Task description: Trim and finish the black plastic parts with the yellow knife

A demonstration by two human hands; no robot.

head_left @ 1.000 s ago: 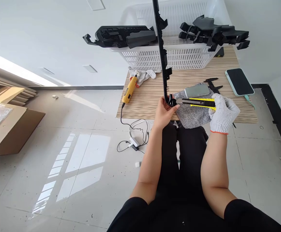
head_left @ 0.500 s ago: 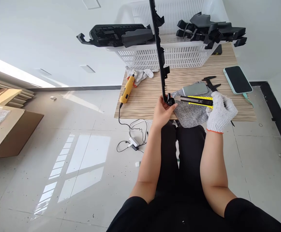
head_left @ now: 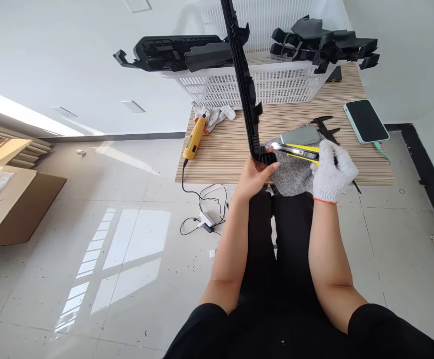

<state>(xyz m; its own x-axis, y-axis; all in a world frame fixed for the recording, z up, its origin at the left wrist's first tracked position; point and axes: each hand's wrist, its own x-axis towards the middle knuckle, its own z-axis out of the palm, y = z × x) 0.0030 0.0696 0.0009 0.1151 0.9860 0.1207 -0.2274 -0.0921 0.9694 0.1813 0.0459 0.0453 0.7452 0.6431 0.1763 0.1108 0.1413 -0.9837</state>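
A long black plastic trim piece point(head_left: 247, 92) stands upright over the table, its hooked lower end gripped by my bare left hand point(head_left: 256, 175). My right hand point(head_left: 333, 170), in a white knit glove, is closed round a yellow and black utility knife point(head_left: 302, 151). The knife's blade points left, close by the hooked end; whether it touches the plastic I cannot tell. Beneath the knife a grey cloth point(head_left: 293, 174) hangs slightly over the table's front edge. On the cloth's far side lies a grey-green flat block point(head_left: 300, 136).
A white plastic basket point(head_left: 272, 89) with black plastic parts point(head_left: 325, 45) across it stands at the back. A yellow corded power tool point(head_left: 195, 138), spare gloves point(head_left: 217, 117), black calipers point(head_left: 326, 130) and a phone point(head_left: 366, 121) lie on the table point(head_left: 217, 167). Cables point(head_left: 217, 199) trail on the floor.
The trim piece has turned, showing more of its ribbed inner side, and its top leans further left. My right hand has brought the knife slightly left and tilted it.
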